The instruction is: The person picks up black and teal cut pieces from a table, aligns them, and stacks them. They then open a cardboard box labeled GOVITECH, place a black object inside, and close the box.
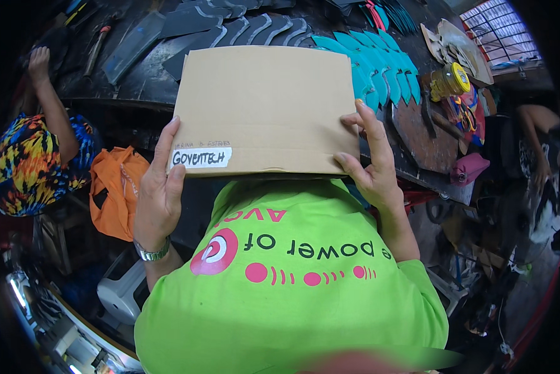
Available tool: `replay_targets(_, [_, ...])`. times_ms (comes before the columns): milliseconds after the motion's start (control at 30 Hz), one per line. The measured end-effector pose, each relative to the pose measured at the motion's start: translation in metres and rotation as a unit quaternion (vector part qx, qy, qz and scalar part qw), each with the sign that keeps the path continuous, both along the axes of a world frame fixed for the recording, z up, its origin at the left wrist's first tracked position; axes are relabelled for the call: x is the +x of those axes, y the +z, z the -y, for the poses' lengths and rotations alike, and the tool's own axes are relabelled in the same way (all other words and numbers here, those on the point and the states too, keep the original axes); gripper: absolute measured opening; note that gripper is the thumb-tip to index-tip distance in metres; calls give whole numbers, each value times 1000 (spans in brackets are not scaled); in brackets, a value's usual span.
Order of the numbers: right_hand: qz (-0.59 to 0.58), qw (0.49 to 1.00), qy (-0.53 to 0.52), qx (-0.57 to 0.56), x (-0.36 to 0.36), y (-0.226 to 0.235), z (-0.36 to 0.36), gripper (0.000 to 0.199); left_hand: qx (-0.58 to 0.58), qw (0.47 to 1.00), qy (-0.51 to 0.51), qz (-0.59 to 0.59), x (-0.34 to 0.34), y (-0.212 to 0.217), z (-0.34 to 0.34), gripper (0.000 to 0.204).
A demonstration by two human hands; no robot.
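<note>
In front of my chest I hold up a flat brown cardboard box [267, 100] by its two sides. A white label [200, 158] with handwriting is stuck near its lower left corner. My left hand [158, 193], with a metal watch on the wrist, grips the left edge, thumb on the near face. My right hand [376, 159] grips the right edge, its thumb at the lower corner and fingers bent along the side. The box's underside and back are hidden from view.
Beyond the box is a dark worktable [127, 90] with a hammer [97, 50], rows of black cut pieces [255, 28] and teal cut pieces [386, 68]. A yellow-lidded jar [451, 81] stands at right. An orange bag [115, 190] hangs at left. People sit on both sides.
</note>
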State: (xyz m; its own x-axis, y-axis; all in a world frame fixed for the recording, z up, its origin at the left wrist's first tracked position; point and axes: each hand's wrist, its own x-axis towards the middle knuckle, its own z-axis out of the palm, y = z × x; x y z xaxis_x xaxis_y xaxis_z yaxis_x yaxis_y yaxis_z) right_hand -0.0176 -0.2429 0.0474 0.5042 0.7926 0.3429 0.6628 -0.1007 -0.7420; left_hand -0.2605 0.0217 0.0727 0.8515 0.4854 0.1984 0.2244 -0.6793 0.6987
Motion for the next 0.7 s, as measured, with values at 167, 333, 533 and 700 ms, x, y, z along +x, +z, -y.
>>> replay_targets(167, [-63,997,-42,18,-4,-14,-1,86,-19,994,32,-99,-4,14,4,56])
replay_targets(333, [-257,964,-45,46,-10,-22,-6,106,55,997,10,-55,3,0,-7,57])
replay_targets(533, [-424,905,-7,47,-8,-21,-4,126,-455,879,33,140,16,-42,-6,95])
replay_targets(700, [-415,907,0,71,-11,-26,-4,135,-553,826,77,80,-1,-60,-21,86])
